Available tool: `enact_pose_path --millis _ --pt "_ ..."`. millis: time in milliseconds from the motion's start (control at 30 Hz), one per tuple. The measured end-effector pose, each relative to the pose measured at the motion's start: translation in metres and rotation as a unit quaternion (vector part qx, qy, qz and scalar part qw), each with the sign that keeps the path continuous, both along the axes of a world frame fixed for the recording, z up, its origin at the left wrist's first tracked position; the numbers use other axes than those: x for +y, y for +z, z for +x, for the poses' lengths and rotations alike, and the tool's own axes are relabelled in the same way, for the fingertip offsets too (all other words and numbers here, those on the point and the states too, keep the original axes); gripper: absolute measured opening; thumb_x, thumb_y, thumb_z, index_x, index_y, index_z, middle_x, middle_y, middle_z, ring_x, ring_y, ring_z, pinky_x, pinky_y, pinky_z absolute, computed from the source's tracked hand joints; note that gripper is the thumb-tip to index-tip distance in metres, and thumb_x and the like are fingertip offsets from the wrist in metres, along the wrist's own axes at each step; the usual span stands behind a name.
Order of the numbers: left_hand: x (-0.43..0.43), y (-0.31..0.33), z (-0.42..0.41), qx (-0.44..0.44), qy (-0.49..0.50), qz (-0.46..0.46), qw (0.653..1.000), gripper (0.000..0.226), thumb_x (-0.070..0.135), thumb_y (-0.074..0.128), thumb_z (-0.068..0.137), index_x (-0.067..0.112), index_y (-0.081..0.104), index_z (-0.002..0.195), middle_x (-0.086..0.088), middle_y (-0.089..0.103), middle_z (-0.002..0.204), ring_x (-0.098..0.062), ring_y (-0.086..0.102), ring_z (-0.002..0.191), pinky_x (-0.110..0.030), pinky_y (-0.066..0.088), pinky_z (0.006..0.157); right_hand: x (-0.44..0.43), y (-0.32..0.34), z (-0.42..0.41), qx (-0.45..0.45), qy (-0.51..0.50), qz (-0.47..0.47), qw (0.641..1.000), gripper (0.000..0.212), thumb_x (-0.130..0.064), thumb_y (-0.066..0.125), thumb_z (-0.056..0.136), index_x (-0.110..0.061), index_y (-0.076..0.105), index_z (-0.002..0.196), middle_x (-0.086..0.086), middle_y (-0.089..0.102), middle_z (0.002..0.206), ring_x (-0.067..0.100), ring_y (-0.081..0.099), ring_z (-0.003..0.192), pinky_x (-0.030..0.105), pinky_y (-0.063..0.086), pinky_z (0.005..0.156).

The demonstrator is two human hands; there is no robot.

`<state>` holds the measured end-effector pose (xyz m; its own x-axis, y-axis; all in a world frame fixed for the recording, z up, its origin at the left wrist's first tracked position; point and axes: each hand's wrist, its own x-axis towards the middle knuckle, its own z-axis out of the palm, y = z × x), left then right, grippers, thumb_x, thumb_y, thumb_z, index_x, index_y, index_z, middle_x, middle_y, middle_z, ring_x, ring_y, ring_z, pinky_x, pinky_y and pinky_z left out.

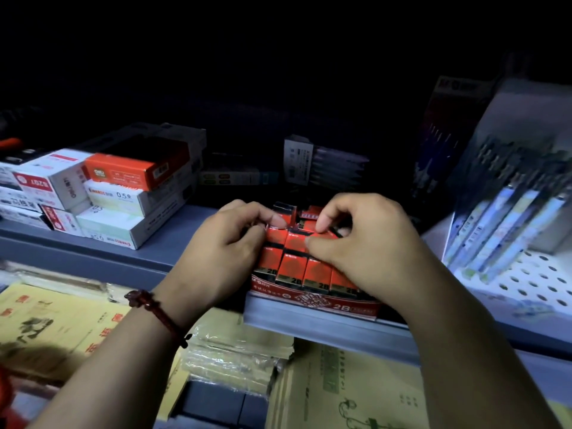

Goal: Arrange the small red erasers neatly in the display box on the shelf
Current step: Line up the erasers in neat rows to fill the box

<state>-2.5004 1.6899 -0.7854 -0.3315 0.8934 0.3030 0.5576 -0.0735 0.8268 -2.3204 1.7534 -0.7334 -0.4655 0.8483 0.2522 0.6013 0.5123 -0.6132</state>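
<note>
The display box (312, 300) is set at the front edge of the shelf (173, 243), and the erasers (291, 272) are packed in it in rows. Stacked cartons (123, 205) are piled on the shelf to the left of the display box, and a pen set (322, 164) is stood behind it. Blister packs (507, 218) are leaned to its right, and paper pads (52, 323) are laid below and in front of it.

Dim scene, upper half black, bluish light from the right, blurred pen packs (507, 212), edges bowed

Stacked white and orange stationery boxes (102, 193) sit far left, packaged pens (507, 224) lean at right, and yellow paper packs (55, 323) lie below.
</note>
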Motion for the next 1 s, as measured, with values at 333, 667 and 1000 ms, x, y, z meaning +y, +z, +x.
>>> enact_pose_path --millis 333,667,1000 --pt "0.001 -0.001 0.0 -0.052 0.045 0.026 0.997 0.015 0.027 0.053 0.101 0.033 0.062 0.112 0.003 0.068 0.087 -0.012 0.065 0.08 -0.041 0.052 0.079 0.018 0.016 0.042 -0.057 0.038 -0.056 0.996 0.045 0.014 0.063 0.079 -0.029 0.069 0.09 -0.006 0.065 0.096 0.011 0.064 0.091 0.035 0.058 0.087" --pt "0.005 0.008 0.002 -0.074 0.07 -0.01 0.995 0.032 0.047 0.076 0.084 0.035 0.073 0.114 -0.003 0.075 0.081 -0.016 0.075 0.076 -0.042 0.059 0.081 0.015 0.004 0.031 -0.047 0.007 -0.011 0.999 0.014 -0.025 0.077 0.086 -0.029 0.065 0.094 -0.012 0.06 0.092 0.004 0.055 0.075 0.02 0.048 0.066" --pt "0.006 0.003 0.003 -0.09 0.052 0.007 0.995 0.021 0.035 0.078 0.086 0.03 0.075 0.106 0.0 0.066 0.073 -0.008 0.064 0.065 -0.021 0.051 0.063 0.018 0.012 0.039 -0.07 -0.003 -0.015 0.997 0.02 -0.01 0.059 0.094 -0.028 0.068 0.097 -0.009 0.066 0.085 0.003 0.06 0.072 0.017 0.047 0.06"
